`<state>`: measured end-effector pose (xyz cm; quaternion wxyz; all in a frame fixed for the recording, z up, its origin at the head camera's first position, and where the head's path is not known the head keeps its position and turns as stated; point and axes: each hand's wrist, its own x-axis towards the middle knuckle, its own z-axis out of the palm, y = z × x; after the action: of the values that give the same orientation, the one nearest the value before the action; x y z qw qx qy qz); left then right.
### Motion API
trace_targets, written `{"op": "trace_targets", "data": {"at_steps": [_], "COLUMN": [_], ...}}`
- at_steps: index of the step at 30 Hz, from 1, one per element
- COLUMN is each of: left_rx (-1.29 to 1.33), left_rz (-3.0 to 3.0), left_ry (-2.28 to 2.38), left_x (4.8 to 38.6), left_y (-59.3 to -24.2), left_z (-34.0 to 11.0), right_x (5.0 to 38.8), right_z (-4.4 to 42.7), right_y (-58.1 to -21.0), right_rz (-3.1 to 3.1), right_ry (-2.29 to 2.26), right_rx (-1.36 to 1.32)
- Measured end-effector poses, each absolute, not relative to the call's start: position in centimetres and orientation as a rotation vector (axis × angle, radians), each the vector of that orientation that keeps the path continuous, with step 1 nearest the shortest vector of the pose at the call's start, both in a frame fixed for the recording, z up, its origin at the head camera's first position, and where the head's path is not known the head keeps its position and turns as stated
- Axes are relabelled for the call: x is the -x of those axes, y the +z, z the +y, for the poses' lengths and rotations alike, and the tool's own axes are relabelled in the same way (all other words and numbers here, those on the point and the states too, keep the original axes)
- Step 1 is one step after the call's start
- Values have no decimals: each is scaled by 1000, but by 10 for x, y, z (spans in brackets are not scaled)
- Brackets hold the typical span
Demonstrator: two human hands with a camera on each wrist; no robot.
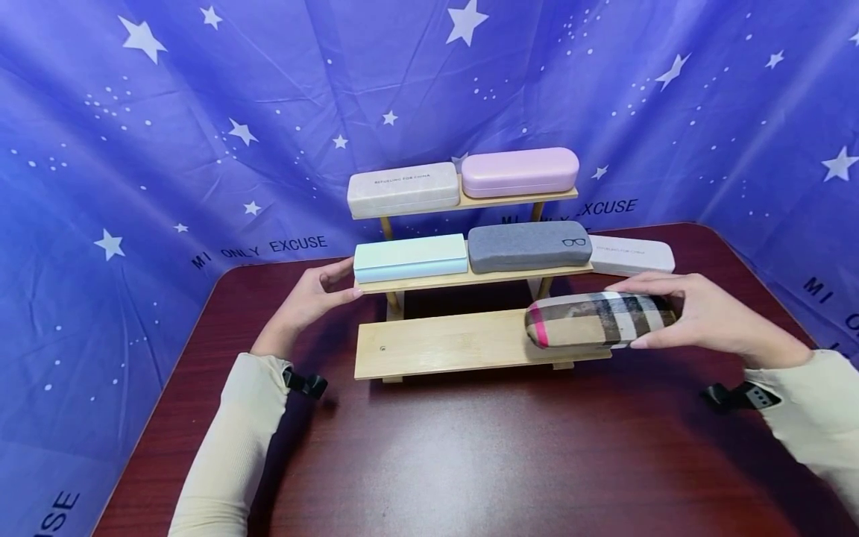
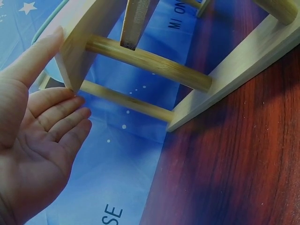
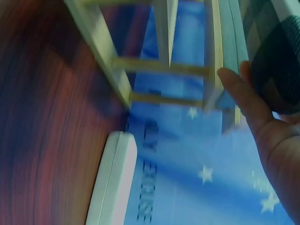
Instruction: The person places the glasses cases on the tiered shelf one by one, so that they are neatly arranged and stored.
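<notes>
In the head view my right hand (image 1: 705, 309) grips the right end of a plaid glasses case (image 1: 577, 322), thumb in front and fingers behind. The case hangs over the right part of the rack's bottom shelf (image 1: 443, 344); I cannot tell whether it touches the wood. The right wrist view catches the dark checked end of this case (image 3: 276, 61) beside the fingers. My left hand (image 1: 312, 298) is at the left end of the middle shelf (image 1: 429, 280), beside a mint glasses case (image 1: 411, 258). Its fingers extend loosely in the left wrist view, thumb and index against the shelf end (image 2: 77, 61).
A grey glasses case (image 1: 529, 246) lies right of the mint one. On the top shelf are an off-white case (image 1: 403, 189) and a pink case (image 1: 520, 172). Another white case (image 1: 632, 255) lies on the dark red table (image 1: 456, 462) behind the rack's right side. A blue starry curtain (image 1: 302, 74) hangs behind.
</notes>
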<state>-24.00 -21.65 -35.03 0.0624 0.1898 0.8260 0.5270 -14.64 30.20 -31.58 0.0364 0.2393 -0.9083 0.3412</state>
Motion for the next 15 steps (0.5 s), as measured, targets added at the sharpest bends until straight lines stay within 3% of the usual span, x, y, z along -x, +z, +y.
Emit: {"op": "trace_targets", "data": {"at_steps": [6, 15], "left_rx": [-575, -567], "left_rz": [2513, 2496], "left_ry": [1549, 1566], "left_x": [228, 227], "left_y": [-332, -332], "left_z": [-208, -209], "right_x": [146, 149], "right_z": [273, 237], "right_y": [-317, -320], "right_rz": [-2733, -2740], "right_ry": [1104, 1132], "right_rx": [-820, -822]}}
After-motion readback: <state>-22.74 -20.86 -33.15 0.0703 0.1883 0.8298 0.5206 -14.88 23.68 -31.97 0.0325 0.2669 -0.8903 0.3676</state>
